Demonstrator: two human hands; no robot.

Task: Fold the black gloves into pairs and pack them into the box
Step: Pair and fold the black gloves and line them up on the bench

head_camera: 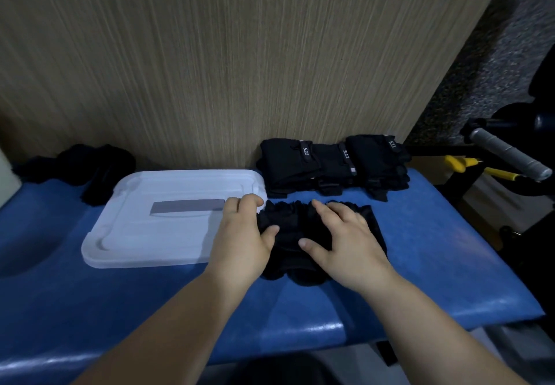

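Note:
A pair of black gloves (295,234) with gathered cuffs lies on the blue padded bench (420,249), cuffs toward the wall. My left hand (243,234) grips its left edge, thumb on top of the fabric. My right hand (345,243) lies on its right half, fingers spread and thumb pressing the middle. A white plastic box (150,222) with its lid on sits just left of the gloves. Folded black gloves with white-lettered straps (333,165) are stacked at the back against the wall.
A loose heap of black gloves (87,168) lies at the back left of the bench. A wood-grain panel (240,54) rises right behind the bench. Past the bench's right edge stand a grey-gripped bar (507,156) and yellow-handled tools (468,165).

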